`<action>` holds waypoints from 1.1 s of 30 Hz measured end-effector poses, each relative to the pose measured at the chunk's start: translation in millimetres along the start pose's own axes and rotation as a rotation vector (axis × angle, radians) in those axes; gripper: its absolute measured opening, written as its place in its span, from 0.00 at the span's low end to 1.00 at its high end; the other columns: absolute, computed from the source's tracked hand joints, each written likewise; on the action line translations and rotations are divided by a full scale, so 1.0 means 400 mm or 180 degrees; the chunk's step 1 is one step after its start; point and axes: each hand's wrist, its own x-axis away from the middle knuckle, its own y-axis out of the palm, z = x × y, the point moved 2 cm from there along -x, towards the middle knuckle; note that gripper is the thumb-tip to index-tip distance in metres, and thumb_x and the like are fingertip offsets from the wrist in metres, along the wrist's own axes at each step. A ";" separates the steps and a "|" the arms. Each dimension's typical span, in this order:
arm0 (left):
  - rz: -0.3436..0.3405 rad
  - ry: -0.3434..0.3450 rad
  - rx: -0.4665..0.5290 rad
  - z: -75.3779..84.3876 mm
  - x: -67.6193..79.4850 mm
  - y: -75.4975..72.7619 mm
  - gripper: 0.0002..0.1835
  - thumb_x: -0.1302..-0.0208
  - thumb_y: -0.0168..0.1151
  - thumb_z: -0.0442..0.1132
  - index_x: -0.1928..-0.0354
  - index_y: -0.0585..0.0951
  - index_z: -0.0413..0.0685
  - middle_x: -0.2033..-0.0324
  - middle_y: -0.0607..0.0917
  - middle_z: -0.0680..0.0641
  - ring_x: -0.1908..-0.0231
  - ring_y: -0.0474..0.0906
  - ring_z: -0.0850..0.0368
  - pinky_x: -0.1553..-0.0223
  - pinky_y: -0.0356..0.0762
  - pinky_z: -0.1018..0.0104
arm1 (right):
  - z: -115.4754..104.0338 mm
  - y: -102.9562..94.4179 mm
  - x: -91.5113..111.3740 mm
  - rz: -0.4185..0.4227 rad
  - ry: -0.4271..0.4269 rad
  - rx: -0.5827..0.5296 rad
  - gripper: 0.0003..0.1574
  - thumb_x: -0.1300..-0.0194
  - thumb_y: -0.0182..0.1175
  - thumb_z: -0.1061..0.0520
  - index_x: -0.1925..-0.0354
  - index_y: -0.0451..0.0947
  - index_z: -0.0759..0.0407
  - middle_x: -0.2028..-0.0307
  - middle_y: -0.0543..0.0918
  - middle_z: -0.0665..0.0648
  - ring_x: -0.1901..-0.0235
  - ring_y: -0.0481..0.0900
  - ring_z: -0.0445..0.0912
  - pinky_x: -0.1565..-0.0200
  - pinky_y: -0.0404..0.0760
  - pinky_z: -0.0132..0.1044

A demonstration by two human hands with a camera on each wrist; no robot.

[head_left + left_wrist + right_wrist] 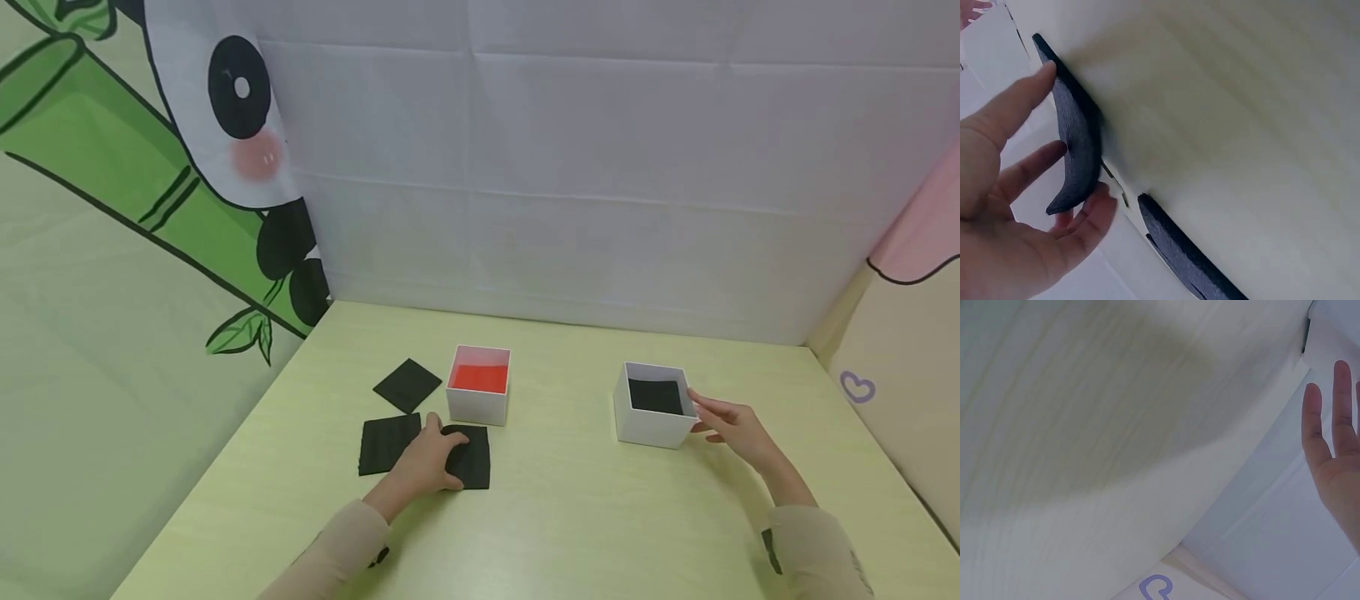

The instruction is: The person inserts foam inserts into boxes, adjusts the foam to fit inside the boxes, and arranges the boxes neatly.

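Observation:
My left hand (422,460) is at the front-left squares, its thumb and fingers spread around a black cloth square (476,458). In the left wrist view that square (1079,137) bends between the thumb and fingertips. A second black square (382,446) lies beside it, partly behind the hand, and a third black square (407,385) lies farther back. On the right, my right hand (738,429) has its fingers extended against the right side of a white box (648,429), which holds black cloth (655,396). The right wrist view shows the fingers (1342,412) loosely straight.
Another white box (477,408), with a red piece (482,378) inside, stands just behind the square at my left hand. All of this is on a pale wood-grain table (570,500). A white cloth backdrop (570,192) rises along the table's back edge.

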 end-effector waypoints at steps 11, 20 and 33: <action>-0.0201 0.0124 0.0888 0.006 -0.001 -0.025 0.27 0.56 0.69 0.29 0.49 0.78 0.46 0.52 0.76 0.42 0.52 0.70 0.45 0.54 0.69 0.51 | 0.006 0.006 0.008 0.0012 -0.0019 0.0026 0.27 0.33 0.49 0.57 0.43 0.60 0.73 0.56 0.79 0.48 0.67 0.80 0.43 0.67 0.77 0.39; -0.0250 0.0675 0.1314 0.054 -0.002 -0.043 0.23 0.45 0.59 0.27 0.45 0.74 0.44 0.48 0.75 0.43 0.51 0.70 0.49 0.52 0.69 0.52 | 0.007 0.014 0.012 -0.0002 -0.0082 -0.0008 0.26 0.33 0.49 0.58 0.43 0.60 0.73 0.58 0.79 0.43 0.67 0.80 0.43 0.68 0.77 0.38; -0.0227 0.1091 0.1449 0.139 -0.045 -0.030 0.22 0.41 0.51 0.23 0.44 0.74 0.45 0.49 0.76 0.47 0.65 0.72 0.57 0.63 0.72 0.66 | 0.005 0.019 0.011 0.0042 0.0025 0.0085 0.28 0.33 0.49 0.57 0.42 0.59 0.74 0.52 0.72 0.74 0.67 0.80 0.42 0.67 0.77 0.41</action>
